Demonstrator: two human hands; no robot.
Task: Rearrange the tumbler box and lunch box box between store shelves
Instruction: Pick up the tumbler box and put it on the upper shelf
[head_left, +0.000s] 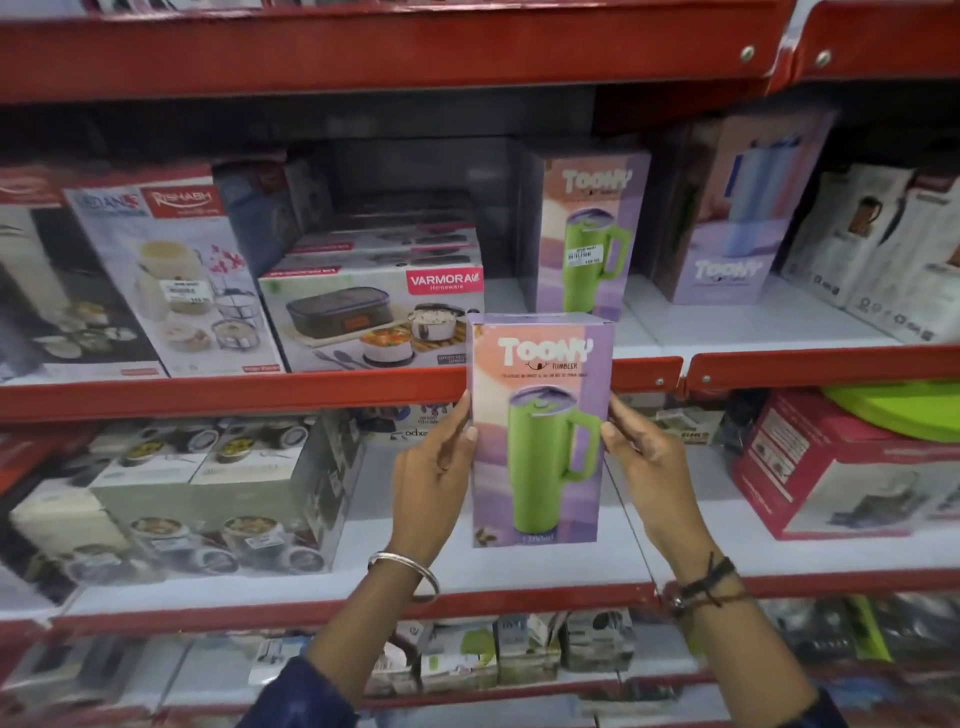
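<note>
Store aisle, red-edged shelves (311, 395) with white decks. We clamp the tumbler box (540, 431) upright between both hands: left hand (431, 467) and right hand (649, 462) fingers on its side edges. Print reads "TOONY TUMBLER" (Varmora lunch box box (371, 317) above-left of our fingers).

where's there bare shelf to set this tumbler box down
Both hands hold the tumbler box upright. On the upper shelf, bare strips lie between the standing green tumbler box and the purple tumbler box, and beside the lunch box stack. The lower shelf behind the held box also looks bare. The left side is crowded.
</note>
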